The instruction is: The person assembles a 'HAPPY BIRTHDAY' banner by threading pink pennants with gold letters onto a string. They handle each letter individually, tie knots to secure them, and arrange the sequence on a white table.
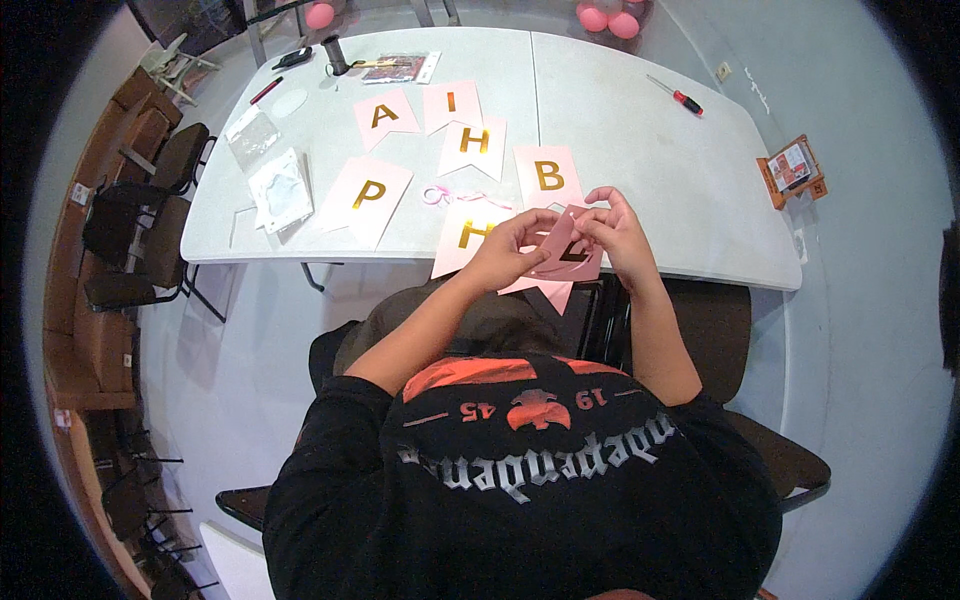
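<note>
Above the table's near edge, a pink pennant card (575, 262) with a gold letter is tilted between my hands. My left hand (512, 252) grips its left side, thumb and fingers closed. At its upper edge my right hand (618, 238) pinches with thumb and fingertips, one finger raised. Whether a ribbon end is in that pinch is too small to tell. Beneath lies another pink pennant (553, 292), its point past the table edge. A thin pink ribbon (465, 197) curls on the table. Around it lie more gold-lettered pennants (365, 200), including one (548, 178) just beyond my hands.
The white table (640, 150) also bears clear plastic packets (280, 190), a dark spool (335, 56), a flat package (400, 68), a red pen (266, 91) and a red-handled screwdriver (687, 101). Chairs (165, 210) stand left; a wall (850, 200) is close right.
</note>
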Motion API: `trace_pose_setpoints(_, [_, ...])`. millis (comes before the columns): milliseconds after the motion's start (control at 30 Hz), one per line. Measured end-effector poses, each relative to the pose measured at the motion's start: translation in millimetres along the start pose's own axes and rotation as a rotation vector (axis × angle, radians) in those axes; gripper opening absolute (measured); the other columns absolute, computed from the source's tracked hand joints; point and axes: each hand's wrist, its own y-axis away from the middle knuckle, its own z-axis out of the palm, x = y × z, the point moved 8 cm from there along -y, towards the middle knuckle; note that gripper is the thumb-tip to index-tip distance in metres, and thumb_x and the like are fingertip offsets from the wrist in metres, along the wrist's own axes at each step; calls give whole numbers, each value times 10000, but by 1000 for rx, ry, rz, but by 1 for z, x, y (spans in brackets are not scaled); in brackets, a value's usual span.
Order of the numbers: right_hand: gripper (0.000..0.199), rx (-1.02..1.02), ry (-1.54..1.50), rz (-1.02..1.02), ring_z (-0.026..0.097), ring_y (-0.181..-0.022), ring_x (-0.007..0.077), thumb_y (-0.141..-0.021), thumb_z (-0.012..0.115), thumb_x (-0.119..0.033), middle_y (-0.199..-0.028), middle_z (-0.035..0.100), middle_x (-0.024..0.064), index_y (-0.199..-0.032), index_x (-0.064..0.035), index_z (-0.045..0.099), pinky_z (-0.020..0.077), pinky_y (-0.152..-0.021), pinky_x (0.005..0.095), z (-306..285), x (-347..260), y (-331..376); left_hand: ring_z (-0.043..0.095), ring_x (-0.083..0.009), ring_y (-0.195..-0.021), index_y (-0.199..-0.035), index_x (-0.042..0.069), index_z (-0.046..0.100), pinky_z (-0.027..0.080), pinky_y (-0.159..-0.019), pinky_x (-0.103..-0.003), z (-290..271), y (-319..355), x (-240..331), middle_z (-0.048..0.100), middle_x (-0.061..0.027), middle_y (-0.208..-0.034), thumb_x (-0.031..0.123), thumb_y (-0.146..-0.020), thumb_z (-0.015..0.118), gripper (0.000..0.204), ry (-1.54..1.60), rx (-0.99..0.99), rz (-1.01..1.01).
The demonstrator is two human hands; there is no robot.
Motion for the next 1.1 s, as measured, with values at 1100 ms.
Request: trace_pose_setpoints(1100, [175,-97,161,-13,623,-629,135,-781,614,-12,-731,650,91,-905,8,491,494,-544,244,12,19,7,600,-151,-895,-1092,57,617,484,-782,-317,-12,-2,-31,640,-48,-971,285,-871,595,318,93,41,-430])
